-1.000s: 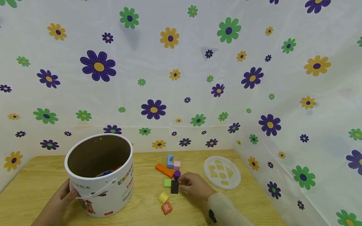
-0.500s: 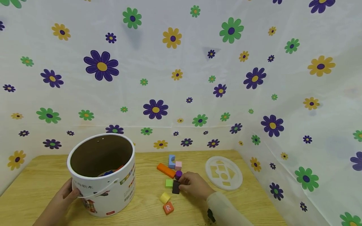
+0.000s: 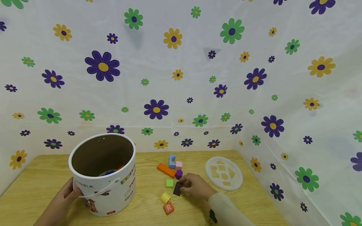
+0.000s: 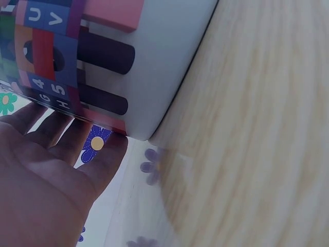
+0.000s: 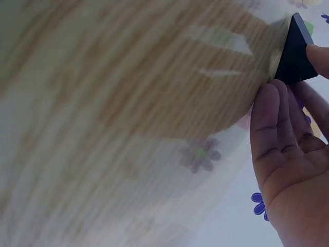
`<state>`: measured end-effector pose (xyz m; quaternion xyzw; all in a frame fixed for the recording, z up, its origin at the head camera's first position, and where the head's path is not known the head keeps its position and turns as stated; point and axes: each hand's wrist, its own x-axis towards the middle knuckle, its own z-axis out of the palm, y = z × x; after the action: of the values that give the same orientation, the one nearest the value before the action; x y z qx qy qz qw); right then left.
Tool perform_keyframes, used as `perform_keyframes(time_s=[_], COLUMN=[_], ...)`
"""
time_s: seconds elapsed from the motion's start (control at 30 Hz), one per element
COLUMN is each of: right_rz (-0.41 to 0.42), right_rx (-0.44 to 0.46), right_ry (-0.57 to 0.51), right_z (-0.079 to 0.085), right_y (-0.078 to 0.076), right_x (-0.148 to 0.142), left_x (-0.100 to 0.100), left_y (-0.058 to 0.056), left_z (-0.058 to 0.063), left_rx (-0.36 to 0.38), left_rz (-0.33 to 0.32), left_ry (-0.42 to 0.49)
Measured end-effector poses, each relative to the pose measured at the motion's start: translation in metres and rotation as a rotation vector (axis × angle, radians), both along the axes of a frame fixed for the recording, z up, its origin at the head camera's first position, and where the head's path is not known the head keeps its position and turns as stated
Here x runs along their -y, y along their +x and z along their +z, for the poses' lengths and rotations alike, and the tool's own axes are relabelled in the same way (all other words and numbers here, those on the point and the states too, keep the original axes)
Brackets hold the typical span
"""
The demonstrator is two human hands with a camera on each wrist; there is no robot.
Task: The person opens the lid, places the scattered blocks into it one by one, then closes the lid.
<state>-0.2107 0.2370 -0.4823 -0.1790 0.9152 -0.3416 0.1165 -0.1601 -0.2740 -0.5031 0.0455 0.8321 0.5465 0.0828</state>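
Observation:
On the left of the head view my left hand (image 3: 64,198) rests against the side of a white toy-block bucket (image 3: 118,191), thumb beside its wire handle (image 3: 99,192). In the left wrist view the fingers (image 4: 107,157) lie fairly straight along the printed wall. My right hand (image 3: 196,187) pinches a black block (image 3: 177,189) between thumb and fingertips, low over the table; its face looks triangular in the right wrist view. Beside it lie a green block (image 3: 169,183), a purple cylinder (image 3: 179,174), a yellow curved block (image 3: 165,197) and an orange-red R block (image 3: 168,207).
Farther back on the wooden table (image 3: 147,182) are a long orange block (image 3: 166,170), a pink cube (image 3: 178,165) and a blue block (image 3: 171,163) with a curved notch. A white round lid (image 3: 208,175) with shaped holes lies at the right. Flowered sheeting walls the back and right.
The black block has turned and slid slightly toward the front in my right hand, leaving a gap from the green block. My left hand and the bucket keep their place; the view has shifted slightly.

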Motion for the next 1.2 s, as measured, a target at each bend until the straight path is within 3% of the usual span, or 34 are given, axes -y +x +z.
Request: perform_keyframes(time_s=[0.2,0.4,0.8,1.2], right_rz=[0.049,0.073,0.124,0.016], right_rx=[-0.044,-0.012,-0.126,-0.226], right_ry=[0.030,0.065,0.169,-0.015], right_z=[0.002,0.007,0.010,0.033], right_y=[0.002,0.003,0.004,0.003], right_x=[-0.002,-0.003,-0.009,-0.002], left_x=[-0.003,-0.003,-0.001,0.000], left_y=[-0.001,-0.002,-0.001,0.000], left_z=[0.004,0.004,0.000,-0.001], left_rx=[0.051,0.059,0.007,-0.018], left_rz=[0.006,-0.001,0.002,0.004], left_ry=[0.024,0.029,-0.016,0.021])
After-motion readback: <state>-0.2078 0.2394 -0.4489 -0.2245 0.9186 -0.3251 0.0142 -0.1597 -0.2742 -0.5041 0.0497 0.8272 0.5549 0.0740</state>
